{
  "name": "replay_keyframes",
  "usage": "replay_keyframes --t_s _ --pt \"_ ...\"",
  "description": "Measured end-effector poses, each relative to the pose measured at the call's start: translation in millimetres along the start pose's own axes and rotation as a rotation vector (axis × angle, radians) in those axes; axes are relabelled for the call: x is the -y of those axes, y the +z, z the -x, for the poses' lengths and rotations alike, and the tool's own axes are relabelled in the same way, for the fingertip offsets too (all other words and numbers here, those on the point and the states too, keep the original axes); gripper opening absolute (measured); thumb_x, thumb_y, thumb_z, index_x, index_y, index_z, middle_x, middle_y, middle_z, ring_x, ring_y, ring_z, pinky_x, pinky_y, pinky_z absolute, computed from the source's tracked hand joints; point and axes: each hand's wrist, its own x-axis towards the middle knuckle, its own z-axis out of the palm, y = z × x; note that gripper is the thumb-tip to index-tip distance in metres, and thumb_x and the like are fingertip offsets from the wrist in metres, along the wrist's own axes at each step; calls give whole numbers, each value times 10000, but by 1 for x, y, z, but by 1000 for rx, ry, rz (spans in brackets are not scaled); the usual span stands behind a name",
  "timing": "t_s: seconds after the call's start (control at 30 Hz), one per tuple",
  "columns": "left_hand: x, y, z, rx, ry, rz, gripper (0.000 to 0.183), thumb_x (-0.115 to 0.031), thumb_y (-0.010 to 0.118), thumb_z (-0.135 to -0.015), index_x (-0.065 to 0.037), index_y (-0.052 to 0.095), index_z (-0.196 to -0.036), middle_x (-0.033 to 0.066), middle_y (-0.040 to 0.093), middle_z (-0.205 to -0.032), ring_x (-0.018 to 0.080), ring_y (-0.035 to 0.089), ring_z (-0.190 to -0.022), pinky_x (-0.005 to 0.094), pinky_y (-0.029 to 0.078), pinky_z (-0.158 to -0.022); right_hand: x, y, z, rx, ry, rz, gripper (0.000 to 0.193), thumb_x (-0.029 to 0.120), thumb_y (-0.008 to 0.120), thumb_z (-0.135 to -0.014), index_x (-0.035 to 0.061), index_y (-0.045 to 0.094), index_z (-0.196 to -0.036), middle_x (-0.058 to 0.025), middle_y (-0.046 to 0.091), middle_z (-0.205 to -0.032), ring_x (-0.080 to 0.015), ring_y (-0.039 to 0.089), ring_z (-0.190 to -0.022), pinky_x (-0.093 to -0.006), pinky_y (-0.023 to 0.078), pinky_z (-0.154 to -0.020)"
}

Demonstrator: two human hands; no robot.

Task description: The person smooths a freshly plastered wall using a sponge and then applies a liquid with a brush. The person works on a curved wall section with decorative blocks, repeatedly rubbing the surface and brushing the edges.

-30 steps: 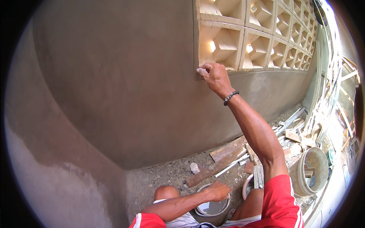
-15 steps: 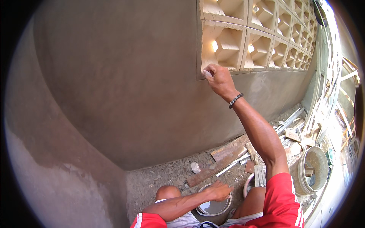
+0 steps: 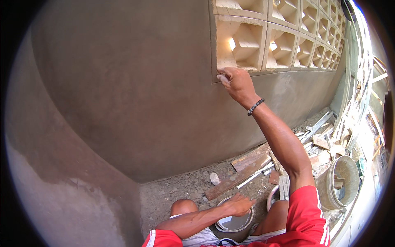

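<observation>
My right hand (image 3: 238, 83) is raised to the lower left corner of the cream ventilation blocks (image 3: 242, 45) set in the wall. Its fingers are curled and pinched together at the block's edge. The thumb side looks whitish; whatever is between the fingertips is too small to make out. Low in front of me, my left hand (image 3: 239, 205) hangs over a round bucket (image 3: 234, 227) with greyish liquid inside, between my knees. The left fingers are bent and closed, and anything in them is hidden. Smooth grey-brown render covers the wall (image 3: 135, 90) beside the blocks.
Rubble and wood scraps, including a brown plank (image 3: 236, 178), lie along the wall's foot. A large pale bucket (image 3: 327, 187) with offcuts stands at the right. Long pale strips (image 3: 357, 82) lean farther right. Another wall (image 3: 61, 193), partly whitish, closes the left side.
The view has shifted slightly. My right hand stays at the block's lower left corner, its fingers tilted a little differently. My left hand remains over the bucket.
</observation>
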Motion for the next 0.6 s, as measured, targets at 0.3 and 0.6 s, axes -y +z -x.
replay_keyframes --t_s 0.3,0.6 --pt "-4 -8 -4 83 -26 15 549 -316 556 -970 -68 408 -1437 240 605 -1221 427 564 -1165 545 368 -1035 -12 15 9 -148 -179 114 71 183 635 -903 132 682 -919 -73 656 -799 -282 656 -716 -392 525 -621" --pt "-2 -8 1 54 -50 10 563 -329 559 -970 -60 402 -1439 241 610 -1218 434 569 -1150 539 366 -1035 -5 8 15 -210 -163 154 336 189 661 -876 135 605 -1203 -92 600 -1045 -292 590 -988 -413 494 -800"
